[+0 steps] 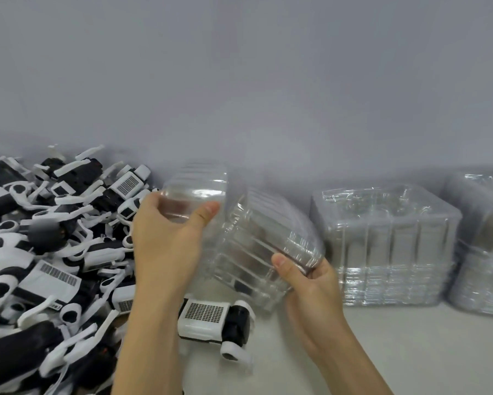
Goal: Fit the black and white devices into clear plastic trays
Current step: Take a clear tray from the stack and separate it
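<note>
Left hand [165,240] grips one clear tray [195,195], thumb across its front; right hand [305,277] pinches the corner of a second tray [256,243], both held above a lone device [215,320]. Trays look light, thin, flexible (likely slippery); best held by the rims.

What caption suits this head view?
Left hand and right hand pull clear plastic trays apart above one device on the table.
</note>
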{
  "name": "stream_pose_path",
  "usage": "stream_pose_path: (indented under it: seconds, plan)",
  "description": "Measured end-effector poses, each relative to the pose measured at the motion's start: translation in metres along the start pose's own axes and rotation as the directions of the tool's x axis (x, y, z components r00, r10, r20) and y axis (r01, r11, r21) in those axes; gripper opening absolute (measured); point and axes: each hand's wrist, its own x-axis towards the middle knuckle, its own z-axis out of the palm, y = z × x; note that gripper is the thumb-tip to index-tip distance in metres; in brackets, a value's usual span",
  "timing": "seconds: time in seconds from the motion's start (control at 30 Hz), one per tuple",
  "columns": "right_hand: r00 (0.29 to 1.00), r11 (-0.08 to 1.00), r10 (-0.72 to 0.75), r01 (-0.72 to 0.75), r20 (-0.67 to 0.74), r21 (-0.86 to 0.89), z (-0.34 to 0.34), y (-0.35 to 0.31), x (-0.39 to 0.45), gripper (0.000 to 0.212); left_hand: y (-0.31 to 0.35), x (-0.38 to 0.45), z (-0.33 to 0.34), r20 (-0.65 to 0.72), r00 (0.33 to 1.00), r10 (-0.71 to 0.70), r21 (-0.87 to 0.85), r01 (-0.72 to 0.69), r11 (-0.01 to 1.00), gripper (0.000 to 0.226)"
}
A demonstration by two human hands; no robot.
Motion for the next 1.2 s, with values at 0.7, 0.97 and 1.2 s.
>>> stream_pose_path:
  seconds: [0.7, 0.97, 1.2]
  plan:
    - [0.964, 0.375, 0.263, -0.146, -0.046, -0.915, -0.012, -0.029, -0.014, 0.049, 0.033, -0.021, 0.017, 0.021, 0.985, 0.172, -0.203, -0.164, 0.965, 0.049]
    - [0.878, 0.467, -0.441, 0.402, 0.187, -0.788, -0.021, -0.09, -0.054, 0.032, 0.047, -0.072, 0.03, 0.104, 0.992, 0.074, -0.3, -0.04, 0.953, 0.044]
    - [0.889, 0.559, -0.321, 0.457, 0.327, -0.692, -0.018, -0.095, -0.091, 0.025, 0.052, -0.103, 0.037, 0.184, 0.978, 0.097, -0.304, -0.037, 0.952, 0.038]
